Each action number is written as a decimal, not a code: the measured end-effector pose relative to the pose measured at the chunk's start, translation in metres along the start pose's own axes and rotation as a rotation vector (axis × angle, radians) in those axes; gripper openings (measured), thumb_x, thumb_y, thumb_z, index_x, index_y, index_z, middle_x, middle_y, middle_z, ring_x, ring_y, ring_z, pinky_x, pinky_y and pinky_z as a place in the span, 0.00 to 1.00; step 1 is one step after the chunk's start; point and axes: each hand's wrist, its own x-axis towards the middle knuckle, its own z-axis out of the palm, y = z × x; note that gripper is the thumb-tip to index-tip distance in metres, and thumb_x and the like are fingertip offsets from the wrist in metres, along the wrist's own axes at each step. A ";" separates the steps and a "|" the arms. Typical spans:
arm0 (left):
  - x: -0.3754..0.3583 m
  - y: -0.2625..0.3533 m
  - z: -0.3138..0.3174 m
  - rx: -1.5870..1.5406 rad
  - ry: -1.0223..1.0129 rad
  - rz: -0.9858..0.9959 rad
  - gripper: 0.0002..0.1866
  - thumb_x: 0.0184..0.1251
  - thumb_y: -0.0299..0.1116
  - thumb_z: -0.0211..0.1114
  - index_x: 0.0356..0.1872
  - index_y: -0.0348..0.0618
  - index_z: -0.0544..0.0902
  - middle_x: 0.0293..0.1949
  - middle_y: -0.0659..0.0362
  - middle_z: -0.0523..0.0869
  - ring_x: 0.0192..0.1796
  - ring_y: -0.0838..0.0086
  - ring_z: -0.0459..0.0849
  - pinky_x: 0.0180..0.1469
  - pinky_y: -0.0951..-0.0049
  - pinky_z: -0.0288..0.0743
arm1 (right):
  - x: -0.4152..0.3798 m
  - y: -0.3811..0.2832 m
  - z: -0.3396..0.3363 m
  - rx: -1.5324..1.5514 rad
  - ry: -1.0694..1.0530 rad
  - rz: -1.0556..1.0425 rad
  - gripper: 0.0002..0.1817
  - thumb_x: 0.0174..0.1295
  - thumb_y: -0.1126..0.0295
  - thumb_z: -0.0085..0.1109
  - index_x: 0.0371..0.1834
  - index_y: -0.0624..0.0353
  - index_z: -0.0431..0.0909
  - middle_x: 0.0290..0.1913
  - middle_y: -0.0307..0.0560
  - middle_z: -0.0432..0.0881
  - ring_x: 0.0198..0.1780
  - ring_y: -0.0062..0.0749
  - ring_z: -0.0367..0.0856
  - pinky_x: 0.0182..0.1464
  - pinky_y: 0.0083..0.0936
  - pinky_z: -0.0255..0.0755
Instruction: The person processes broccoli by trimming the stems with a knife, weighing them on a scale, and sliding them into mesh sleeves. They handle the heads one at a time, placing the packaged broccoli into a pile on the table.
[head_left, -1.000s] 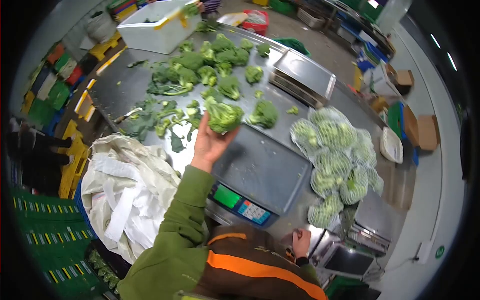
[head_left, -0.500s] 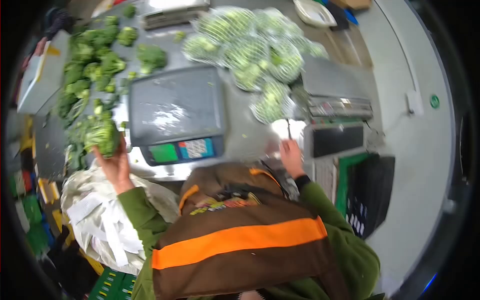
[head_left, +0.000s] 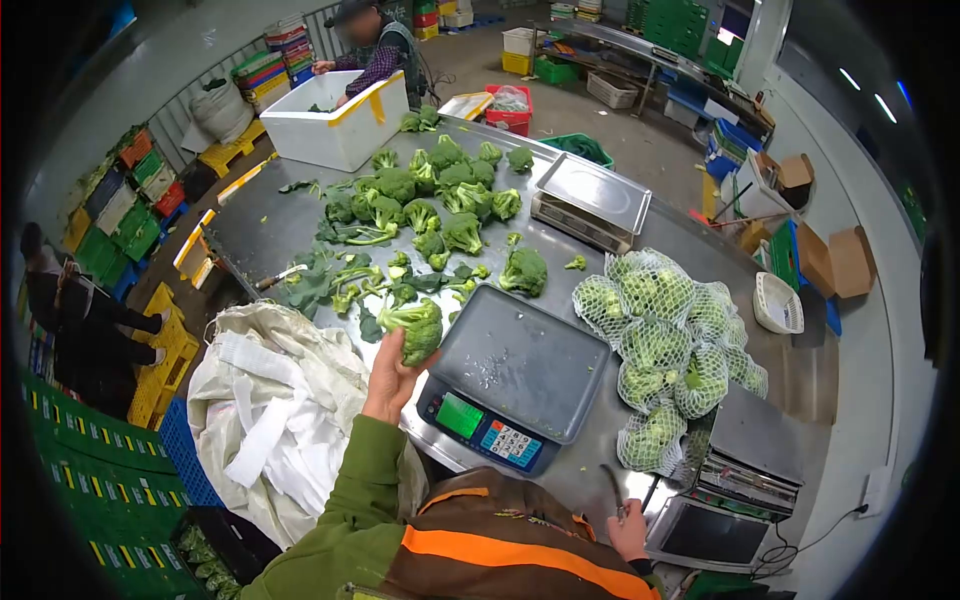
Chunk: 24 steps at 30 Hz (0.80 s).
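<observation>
My left hand [head_left: 390,375] is closed round a head of broccoli [head_left: 420,328], just left of the digital scale [head_left: 530,360]. The scale has a grey pan with a few small crumbs on it and a lit green display. Low at the front right, my right hand [head_left: 628,532] grips a knife [head_left: 612,488] whose thin, dark, curved blade points away from me. Behind my left hand lies a pile of broccoli [head_left: 440,190] with loose leaves and cut pieces. Net-wrapped heads [head_left: 655,345] are heaped right of the scale.
A second knife [head_left: 282,277] lies near the table's left edge. Beside me hangs a white sack [head_left: 270,410]. A second scale [head_left: 592,205] stands at the back, and a device with a dark screen [head_left: 715,530] at right. Across the table, a person reaches into a white foam box [head_left: 340,120].
My view has lifted and swung, bringing the far side of the room into sight. My left hand still holds broccoli, now nearer the scale's corner; my right hand stays low at the right.
</observation>
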 end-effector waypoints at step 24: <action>-0.027 0.071 0.018 1.614 0.246 1.417 0.33 0.32 0.28 0.82 0.48 0.51 0.78 0.61 0.54 0.75 0.61 0.54 0.71 0.62 0.57 0.68 | 0.099 -0.433 -0.007 0.001 -0.008 -1.188 0.08 0.65 0.71 0.56 0.47 0.56 0.78 0.37 0.48 0.79 0.41 0.47 0.81 0.39 0.42 0.76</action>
